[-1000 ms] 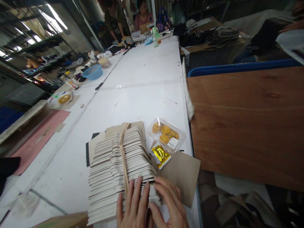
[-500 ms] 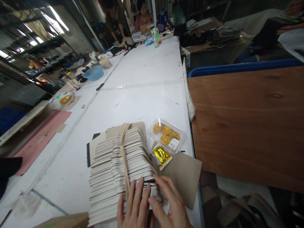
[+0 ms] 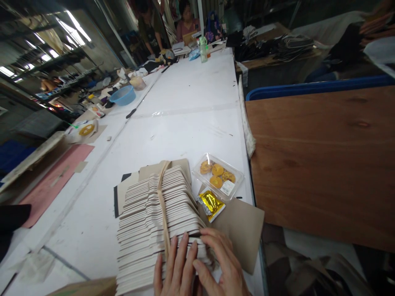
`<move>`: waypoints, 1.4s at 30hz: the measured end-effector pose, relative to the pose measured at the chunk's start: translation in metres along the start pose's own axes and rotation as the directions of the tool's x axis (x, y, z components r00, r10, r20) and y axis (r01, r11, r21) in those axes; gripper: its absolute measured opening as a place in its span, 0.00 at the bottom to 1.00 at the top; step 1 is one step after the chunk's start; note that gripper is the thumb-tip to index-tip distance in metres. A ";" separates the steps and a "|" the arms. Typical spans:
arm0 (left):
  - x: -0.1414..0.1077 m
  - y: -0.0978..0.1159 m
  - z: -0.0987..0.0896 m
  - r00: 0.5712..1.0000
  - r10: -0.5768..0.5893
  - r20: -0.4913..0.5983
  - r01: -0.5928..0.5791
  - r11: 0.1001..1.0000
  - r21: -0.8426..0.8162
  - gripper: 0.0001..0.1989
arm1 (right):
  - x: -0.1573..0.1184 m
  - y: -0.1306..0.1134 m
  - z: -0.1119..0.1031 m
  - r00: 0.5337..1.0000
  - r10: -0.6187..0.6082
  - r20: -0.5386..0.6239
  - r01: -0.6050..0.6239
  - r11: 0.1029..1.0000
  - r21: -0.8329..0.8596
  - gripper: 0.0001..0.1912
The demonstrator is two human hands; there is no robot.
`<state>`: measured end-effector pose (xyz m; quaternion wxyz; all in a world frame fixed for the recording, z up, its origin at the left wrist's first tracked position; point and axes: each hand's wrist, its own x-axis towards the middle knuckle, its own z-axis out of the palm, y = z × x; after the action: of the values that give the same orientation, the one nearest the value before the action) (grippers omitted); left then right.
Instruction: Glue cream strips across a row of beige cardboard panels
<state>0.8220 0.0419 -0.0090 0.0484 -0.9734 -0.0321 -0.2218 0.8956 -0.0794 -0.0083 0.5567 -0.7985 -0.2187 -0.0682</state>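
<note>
Right grip (image 3: 224, 265) against ridged, layered sheets (image 3: 143, 232)

Beside the clear cookie box (image 3: 237, 183) lies a gold packet (image 3: 212, 202); right of the box, a wooden board (image 3: 321, 164); well beyond it, a blue basin (image 3: 124, 98) and green bottle (image 3: 203, 51).
</note>
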 end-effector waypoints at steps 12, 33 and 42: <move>0.003 -0.002 -0.002 0.999 -0.053 -0.002 0.053 0.997 -0.058 0.23 | 0.002 0.000 -0.001 1.000 -0.017 -0.026 0.016 1.000 -0.016 0.11; 0.009 -0.002 -0.002 1.000 -0.009 0.014 0.009 1.000 -0.008 0.21 | 0.006 0.002 -0.002 0.990 -0.144 0.007 0.144 0.984 -0.106 0.10; 0.009 -0.002 -0.001 1.000 0.016 0.011 -0.016 1.000 0.018 0.21 | 0.004 0.005 0.001 0.992 -0.126 -0.008 0.125 0.987 -0.097 0.09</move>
<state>0.8295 0.0445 -0.0035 0.0587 -0.9743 -0.0263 -0.2158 0.9009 -0.0785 -0.0116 0.5136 -0.8086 -0.2611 -0.1193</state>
